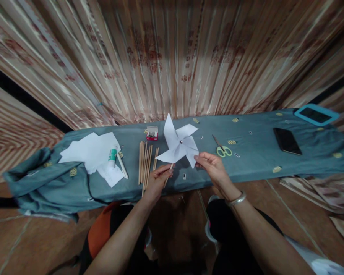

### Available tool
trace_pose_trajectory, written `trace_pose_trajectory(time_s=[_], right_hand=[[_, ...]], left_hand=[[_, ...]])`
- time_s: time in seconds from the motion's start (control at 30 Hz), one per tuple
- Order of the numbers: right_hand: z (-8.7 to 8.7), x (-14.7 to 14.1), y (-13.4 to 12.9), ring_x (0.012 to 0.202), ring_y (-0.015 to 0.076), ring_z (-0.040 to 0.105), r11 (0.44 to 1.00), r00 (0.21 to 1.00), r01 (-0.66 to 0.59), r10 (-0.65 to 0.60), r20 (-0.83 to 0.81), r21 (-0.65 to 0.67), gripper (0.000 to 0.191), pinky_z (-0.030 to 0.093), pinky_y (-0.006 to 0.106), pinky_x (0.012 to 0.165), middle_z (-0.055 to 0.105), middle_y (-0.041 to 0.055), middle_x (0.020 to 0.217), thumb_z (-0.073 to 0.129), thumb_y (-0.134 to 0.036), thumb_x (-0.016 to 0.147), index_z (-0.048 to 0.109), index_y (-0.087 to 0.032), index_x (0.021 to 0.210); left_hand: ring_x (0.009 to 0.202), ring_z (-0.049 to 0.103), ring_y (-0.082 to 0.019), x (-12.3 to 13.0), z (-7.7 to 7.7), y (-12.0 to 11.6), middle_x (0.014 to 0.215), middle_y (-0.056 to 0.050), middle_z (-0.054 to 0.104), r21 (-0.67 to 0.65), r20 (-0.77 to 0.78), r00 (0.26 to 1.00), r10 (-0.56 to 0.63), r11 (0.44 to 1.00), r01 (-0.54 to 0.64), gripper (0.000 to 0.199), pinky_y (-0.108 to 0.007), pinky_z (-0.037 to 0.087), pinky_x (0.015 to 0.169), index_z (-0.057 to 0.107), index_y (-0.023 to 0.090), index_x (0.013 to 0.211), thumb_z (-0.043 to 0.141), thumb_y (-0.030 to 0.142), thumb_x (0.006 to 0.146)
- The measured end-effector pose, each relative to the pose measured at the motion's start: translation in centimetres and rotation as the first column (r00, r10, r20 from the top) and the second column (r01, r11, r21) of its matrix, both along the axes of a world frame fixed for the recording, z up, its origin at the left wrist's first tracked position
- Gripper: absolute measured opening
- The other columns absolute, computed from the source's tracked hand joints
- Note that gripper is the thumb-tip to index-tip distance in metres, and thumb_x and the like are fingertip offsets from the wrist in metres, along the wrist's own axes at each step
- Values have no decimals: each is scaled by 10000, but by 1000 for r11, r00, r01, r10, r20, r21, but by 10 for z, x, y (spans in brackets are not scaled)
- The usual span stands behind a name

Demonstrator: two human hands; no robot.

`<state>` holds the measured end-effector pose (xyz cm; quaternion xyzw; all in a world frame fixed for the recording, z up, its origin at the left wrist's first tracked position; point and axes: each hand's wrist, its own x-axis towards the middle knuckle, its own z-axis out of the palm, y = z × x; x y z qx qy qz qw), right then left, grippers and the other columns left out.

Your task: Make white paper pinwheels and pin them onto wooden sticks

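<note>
A white paper pinwheel (176, 147) with a shiny pin at its centre is held up over the cloth-covered table. My left hand (157, 181) is closed round its wooden stick (168, 176), below the blades. With thumb and fingers, my right hand (212, 166) pinches the tip of the lower right blade. Several loose wooden sticks (145, 162) lie just left of the pinwheel. Behind them stands a small open red box (152, 134) of pins. Green-handled scissors (223, 150) rest to the right, beyond my right hand.
White paper sheets (87, 151), a green and white glue stick (112, 156) and a white pen-like stick (122, 166) are on the left. A black phone (287, 141) and a blue-framed tablet (317, 114) lie on the right of the blue-grey cloth (255, 152). Curtains (172, 57) hang behind.
</note>
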<state>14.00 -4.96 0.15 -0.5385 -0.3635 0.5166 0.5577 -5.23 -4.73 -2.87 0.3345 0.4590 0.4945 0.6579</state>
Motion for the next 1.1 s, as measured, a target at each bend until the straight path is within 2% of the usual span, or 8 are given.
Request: trace_pose_trajectory(time_s=[0.2,0.5,0.77,1.1], right_hand=[[2,-10,-4,547,73,549,998,997,-49,46,-63,-38,420,455,206,589,643,-40,590,878,-532,484,655,-191,587],[4,-21,-7,544,82,564,989,989,-146,145,-39,-25,415,447,211,561,656,-24,583,848,-543,546,644,-184,589],[3,-26,-10,601,110,621,978,978,-207,207,9,5,381,481,238,611,710,5,647,806,-548,621,679,-192,661],[7,-36,-10,598,113,615,967,967,-253,253,10,11,351,484,243,610,719,10,644,823,-517,610,715,-191,681]], left_hand=[[911,655,-186,-2,-1,0,961,-59,767,80,-73,997,-30,996,36,357,-309,486,888,797,215,855,868,376,544],[899,658,-195,-2,-7,1,949,-60,763,88,-98,994,-45,995,54,373,-342,482,915,793,210,890,868,366,559],[890,655,-198,0,-9,2,919,-55,757,107,-114,992,-56,992,68,350,-343,479,903,794,206,885,851,358,575],[928,659,-209,-1,-10,-1,978,-53,758,166,-95,988,-126,976,140,299,-332,465,927,790,196,909,803,337,645]])
